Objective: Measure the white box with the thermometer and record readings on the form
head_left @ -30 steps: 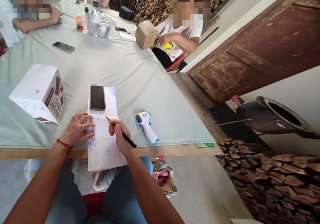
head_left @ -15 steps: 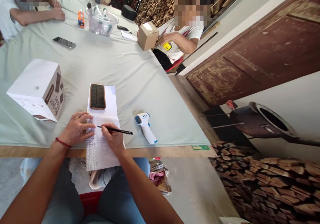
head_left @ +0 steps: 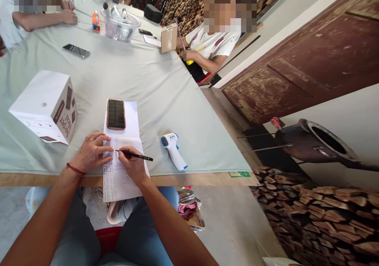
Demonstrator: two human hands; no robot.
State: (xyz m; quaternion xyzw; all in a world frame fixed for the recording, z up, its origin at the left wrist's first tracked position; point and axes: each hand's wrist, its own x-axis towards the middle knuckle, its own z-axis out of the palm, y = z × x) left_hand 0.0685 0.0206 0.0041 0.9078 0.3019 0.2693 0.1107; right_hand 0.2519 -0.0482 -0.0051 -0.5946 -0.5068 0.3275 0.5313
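My right hand (head_left: 132, 164) is closed around a black pen (head_left: 139, 155), its tip at the page of an open notebook (head_left: 124, 183). Rows of small handwriting cover the notebook's left side, and its lower part overhangs the table edge. Fingers spread, my left hand (head_left: 94, 151) lies flat across the left edge of the page. On the upper page rests a phone-like device (head_left: 116, 114) with a dark panel and orange rim. A white and blue infrared thermometer (head_left: 173, 151) lies to the right of the notebook.
A white printed box (head_left: 44, 104) stands at left. Farther back are a phone (head_left: 76, 50), a clear plastic basket (head_left: 118, 28) with bottles and an orange item (head_left: 96, 21). At right, a person handles a cardboard box (head_left: 169, 38). Stacked firewood (head_left: 325, 218) lies beyond the table's right side.
The pen in my right hand has tilted slightly. The person at right has turned the cardboard box and moved their hands, with the yellow item now lower. My left hand stays put.
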